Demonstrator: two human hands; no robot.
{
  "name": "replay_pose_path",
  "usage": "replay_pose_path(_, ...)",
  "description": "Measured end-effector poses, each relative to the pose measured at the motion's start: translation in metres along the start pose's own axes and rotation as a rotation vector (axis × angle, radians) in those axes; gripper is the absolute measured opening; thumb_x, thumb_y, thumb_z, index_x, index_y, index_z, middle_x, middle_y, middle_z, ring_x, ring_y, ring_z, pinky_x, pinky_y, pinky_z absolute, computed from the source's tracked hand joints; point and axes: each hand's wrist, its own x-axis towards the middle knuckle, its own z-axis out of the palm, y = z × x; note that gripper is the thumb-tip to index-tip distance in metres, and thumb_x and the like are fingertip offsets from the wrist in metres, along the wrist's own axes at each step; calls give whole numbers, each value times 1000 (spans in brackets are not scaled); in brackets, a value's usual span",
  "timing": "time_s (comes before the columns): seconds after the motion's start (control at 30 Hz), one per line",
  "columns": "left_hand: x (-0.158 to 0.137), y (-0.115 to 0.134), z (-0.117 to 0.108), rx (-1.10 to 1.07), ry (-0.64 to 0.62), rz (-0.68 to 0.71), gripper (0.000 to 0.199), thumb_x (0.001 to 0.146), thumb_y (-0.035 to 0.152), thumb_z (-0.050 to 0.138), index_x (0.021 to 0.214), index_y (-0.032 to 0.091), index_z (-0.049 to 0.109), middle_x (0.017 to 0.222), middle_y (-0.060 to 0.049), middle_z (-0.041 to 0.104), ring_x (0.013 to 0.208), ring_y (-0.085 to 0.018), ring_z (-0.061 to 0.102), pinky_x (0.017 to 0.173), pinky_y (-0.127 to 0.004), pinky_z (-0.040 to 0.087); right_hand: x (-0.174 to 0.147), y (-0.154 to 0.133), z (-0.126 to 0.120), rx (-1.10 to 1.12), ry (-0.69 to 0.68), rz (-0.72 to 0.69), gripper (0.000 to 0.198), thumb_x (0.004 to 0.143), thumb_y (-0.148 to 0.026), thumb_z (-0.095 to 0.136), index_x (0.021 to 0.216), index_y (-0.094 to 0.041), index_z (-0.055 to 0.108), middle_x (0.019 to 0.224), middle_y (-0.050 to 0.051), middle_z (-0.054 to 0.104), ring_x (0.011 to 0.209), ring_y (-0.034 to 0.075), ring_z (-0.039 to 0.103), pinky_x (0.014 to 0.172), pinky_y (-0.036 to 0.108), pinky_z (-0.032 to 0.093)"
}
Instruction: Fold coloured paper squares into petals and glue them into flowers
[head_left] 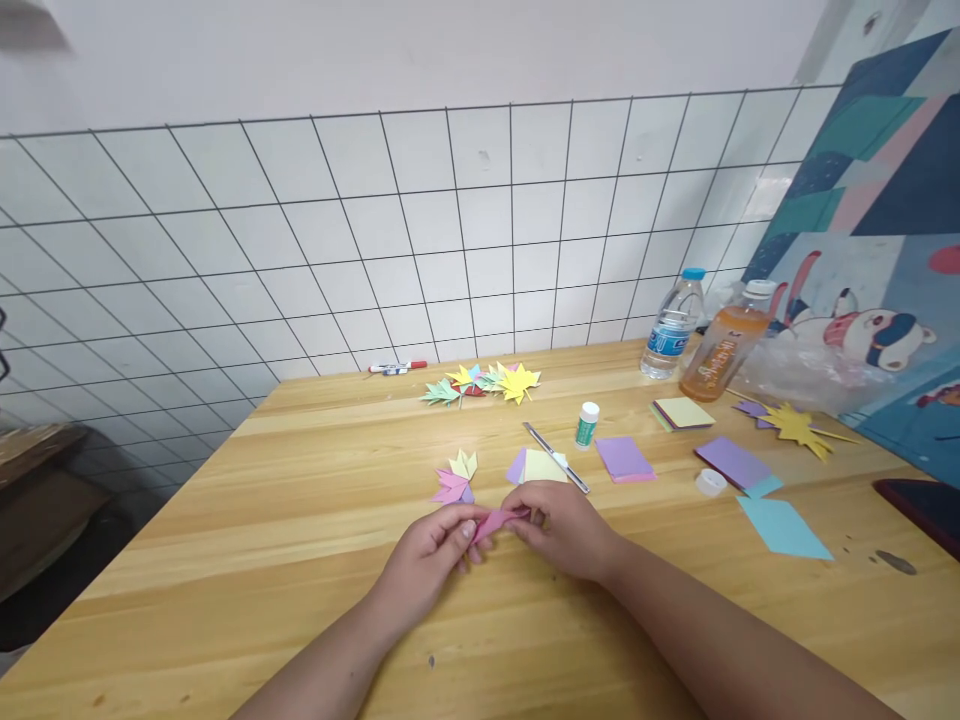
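Between both hands is a small folded piece of pink paper (pixel 492 524), held low over the table. My left hand (pixel 437 545) pinches its left end between thumb and fingers. At the other end my right hand (pixel 559 525) grips it, its fingers partly hiding that end. Just beyond the hands lies a cluster of folded paper pieces (pixel 455 482) in pink, cream and purple. A cutter knife (pixel 556 458) rests across cream and purple paper sheets (pixel 541 466) beyond my right hand.
Behind stand a glue stick (pixel 587 425) and several folded paper leaves (pixel 487 383). Markers (pixel 397 368) lie near the wall. To the right are purple sheets (pixel 625 458), a white cap (pixel 711 483), blue paper (pixel 784 527), a water bottle (pixel 673 328) and an orange drink bottle (pixel 726 345).
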Motion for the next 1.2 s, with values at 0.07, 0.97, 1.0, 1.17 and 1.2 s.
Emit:
replay_pose_path(0.07, 2, -1, -1, -29, 24, -16, 36, 84, 45, 54, 103, 16, 63, 77, -6, 66, 65, -14, 56, 58, -24, 42, 0, 0, 1, 34, 25, -8, 32, 76, -11, 55, 104, -24, 60, 89, 1, 67, 74, 14, 61, 67, 24, 47)
replay_pose_path(0.97, 10, 4, -4, -28, 153, -125, 39, 66, 52, 68, 78, 15, 60, 55, 2, 55, 51, -10, 48, 48, -20, 37, 3, 7, 16, 388, 7, 22, 27, 69, -5, 60, 86, -23, 71, 135, 8, 44, 117, 21, 50, 88, 30, 46)
replay_pose_path(1.0, 11, 4, -4, -32, 152, -120, 40, 65, 51, 70, 80, 15, 61, 57, 2, 55, 52, -11, 48, 48, -20, 37, 4, 7, 18, 460, -8, 62, 26, 70, -5, 59, 85, -22, 71, 122, 8, 56, 107, 20, 57, 82, 28, 48)
replay_pose_path(1.17, 10, -1, -3, -16, 127, -106, 40, 66, 47, 71, 86, 14, 62, 61, 1, 58, 54, -11, 51, 51, -21, 40, 8, 5, 20, 654, 9, 237, 6, 69, -19, 66, 74, -17, 66, 76, 2, 66, 71, 14, 62, 68, 25, 49)
replay_pose_path(1.2, 10, -2, -3, -13, 121, -103, 39, 67, 46, 71, 88, 14, 62, 63, 0, 59, 56, -11, 52, 52, -21, 40, 9, 4, 20, 658, 26, 252, 7, 68, -22, 68, 71, -17, 64, 74, 2, 66, 70, 14, 61, 67, 25, 48)
